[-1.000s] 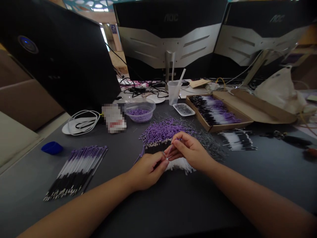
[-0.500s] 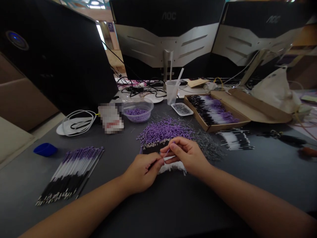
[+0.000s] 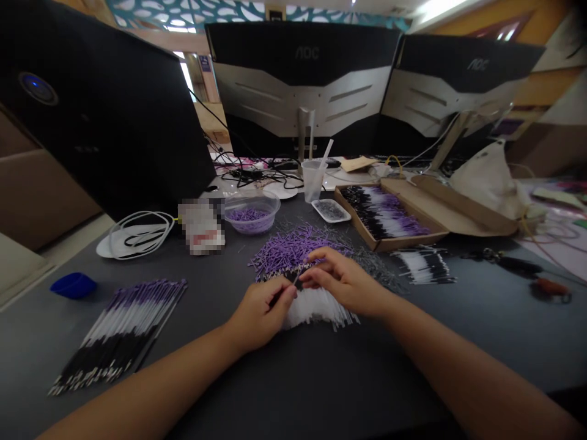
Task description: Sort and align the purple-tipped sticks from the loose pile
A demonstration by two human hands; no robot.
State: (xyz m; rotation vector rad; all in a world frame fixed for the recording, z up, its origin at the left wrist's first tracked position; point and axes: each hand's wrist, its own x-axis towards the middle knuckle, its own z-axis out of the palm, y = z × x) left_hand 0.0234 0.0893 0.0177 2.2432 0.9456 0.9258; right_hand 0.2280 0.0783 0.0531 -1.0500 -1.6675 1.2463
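My left hand (image 3: 266,311) pinches a thin stick-like piece (image 3: 296,278) between thumb and forefinger, in front of the purple pile. Close on its right, my right hand (image 3: 343,282) has its fingers apart, with the fingertips beside the piece and nothing visibly gripped. Behind both hands lies a heap of small purple pieces (image 3: 293,244), with thin grey pieces (image 3: 380,269) to its right. Black sticks with pale tips lie partly hidden under the hands. White translucent tubes (image 3: 321,308) are spread just below my right hand.
Assembled sticks (image 3: 121,327) and a blue cup-like object (image 3: 73,285) lie left. Behind stand a bowl of purple pieces (image 3: 252,214), a small white tray (image 3: 331,211), a plastic cup (image 3: 313,181) and a carton of sticks (image 3: 389,244). Monitors (image 3: 305,79) line the back.
My right fingers have opened and come off the thin piece, which stays in my left hand. The view has tilted up slightly, and more white tubes show.
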